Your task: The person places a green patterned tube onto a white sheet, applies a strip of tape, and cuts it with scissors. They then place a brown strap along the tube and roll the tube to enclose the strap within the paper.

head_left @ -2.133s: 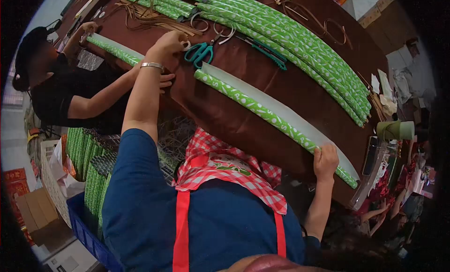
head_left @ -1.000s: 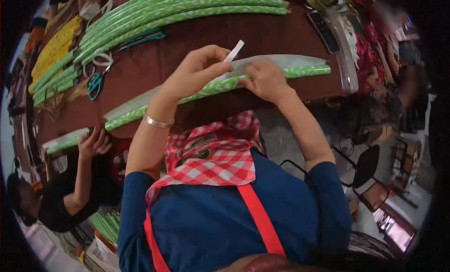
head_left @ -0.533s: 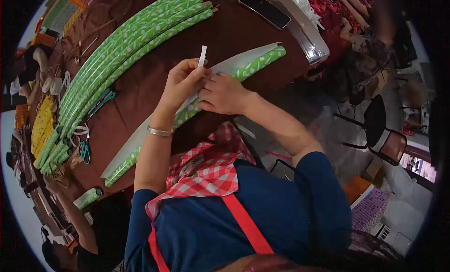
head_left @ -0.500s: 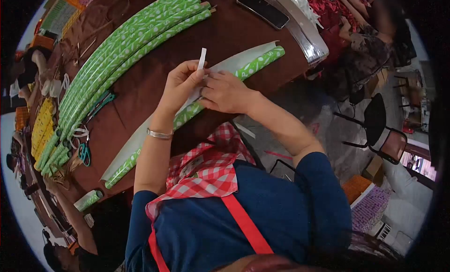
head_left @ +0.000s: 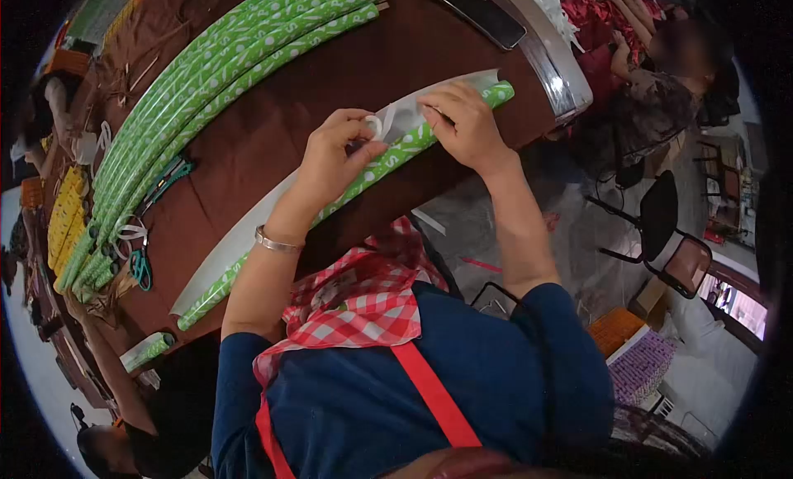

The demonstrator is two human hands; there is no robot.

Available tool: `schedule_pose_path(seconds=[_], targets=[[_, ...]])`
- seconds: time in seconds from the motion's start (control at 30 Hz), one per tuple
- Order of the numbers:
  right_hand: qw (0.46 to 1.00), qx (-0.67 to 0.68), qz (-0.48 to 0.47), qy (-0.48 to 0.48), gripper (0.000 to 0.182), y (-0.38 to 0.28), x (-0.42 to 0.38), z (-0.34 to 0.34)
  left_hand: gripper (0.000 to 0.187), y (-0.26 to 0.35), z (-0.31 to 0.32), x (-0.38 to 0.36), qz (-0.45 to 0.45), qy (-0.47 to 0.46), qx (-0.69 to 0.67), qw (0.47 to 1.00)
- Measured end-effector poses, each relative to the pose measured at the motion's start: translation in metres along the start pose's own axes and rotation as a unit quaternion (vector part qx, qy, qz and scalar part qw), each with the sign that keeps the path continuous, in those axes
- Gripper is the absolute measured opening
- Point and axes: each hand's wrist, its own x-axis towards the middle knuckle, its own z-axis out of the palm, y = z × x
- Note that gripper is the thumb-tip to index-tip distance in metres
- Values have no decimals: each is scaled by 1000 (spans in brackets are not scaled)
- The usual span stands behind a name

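A partly rolled sheet of green patterned wrapping paper [head_left: 388, 158] lies slantwise across the table in front of me, its white inner side turned up along the far edge. My left hand [head_left: 340, 155] is closed over the middle of the roll, pinching a narrow white strip [head_left: 387, 122] that curls up from the fingers. Farther right along the paper is my right hand [head_left: 464, 125], thumb and fingers pressed together just above the white side. What sits between those fingertips is too small to make out.
Finished green rolls [head_left: 223, 74] lie stacked at the upper left of the brown table. Scissors with teal handles [head_left: 142, 268] rest left of the paper. A phone [head_left: 479, 15] lies at the top. Another person's arm [head_left: 116, 363] reaches in at left. A chair [head_left: 661, 223] stands right.
My hands have drawn apart: the right has moved right along the paper, while the left stays near the middle. The white strip, upright in the left hand before, now curls between them.
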Motion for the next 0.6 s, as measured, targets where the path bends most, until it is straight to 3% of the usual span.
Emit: schedule_pose_path(seconds=[0.43, 0.53, 0.6], targets=[[998, 49, 0, -42, 7, -10, 13, 8, 18, 1, 0, 1, 53, 0, 32, 998], [998, 52, -5, -45, 10, -10, 12, 9, 19, 6, -2, 0, -15, -27, 18, 999], [998, 56, 3, -41, 10, -10, 11, 9, 19, 5, -2, 0, -14, -25, 25, 999]])
